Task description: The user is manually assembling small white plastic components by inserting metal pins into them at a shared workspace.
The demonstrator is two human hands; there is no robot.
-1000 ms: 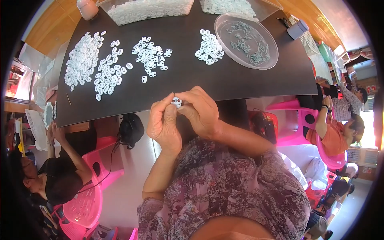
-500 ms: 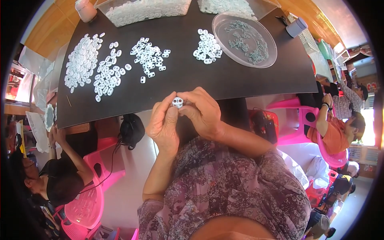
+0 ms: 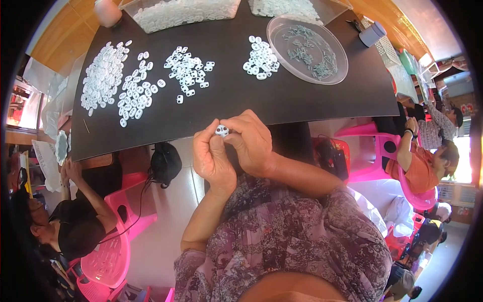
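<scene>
Between the fingertips of both hands is a small white plastic piece with dark round holes (image 3: 222,131), just off the table's front edge. My left hand (image 3: 214,158) pinches it from the left with thumb and forefinger. From the right, my right hand (image 3: 251,143) closes on it, thumb and fingers bent. Its lower part is partly hidden by the thumbs. On the dark table (image 3: 216,105) beyond lie a pile of small squarish white pieces with holes (image 3: 186,70) and a scattered group of oval white pieces (image 3: 138,95).
More oval pieces (image 3: 104,78) are heaped at the far left, others (image 3: 261,59) beside a clear round tray (image 3: 343,70) of grey-green bits. Clear bins (image 3: 188,25) line the back. A grey cup (image 3: 373,34) lies at right. People sit on pink chairs (image 3: 108,259) both sides.
The white piece has turned between my fingers, and its holes now show differently. My left hand has shifted slightly right, and my right hand slightly left.
</scene>
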